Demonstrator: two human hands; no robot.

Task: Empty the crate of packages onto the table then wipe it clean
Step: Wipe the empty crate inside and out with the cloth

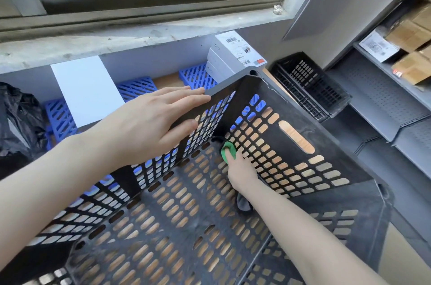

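A large black slotted crate point(331, 144) fills the lower part of the view, with nothing inside but my right arm. My left hand point(149, 121) lies flat with straight fingers over the crate's far left rim, thumb against the wall's inner side. Inside, my right hand point(240, 168) holds a small green cloth point(227, 150) and presses it into the far corner where the floor meets the walls. White boxed packages point(233, 56) with shipping labels are stacked on the table just behind the crate's far corner.
Blue slotted pallets point(137, 88) and a white sheet point(86, 91) lie on the table under the window ledge. A black bag point(18, 121) sits at the left. A second black crate point(310, 88) stands at the right, beside grey shelves point(384, 88) with cardboard boxes.
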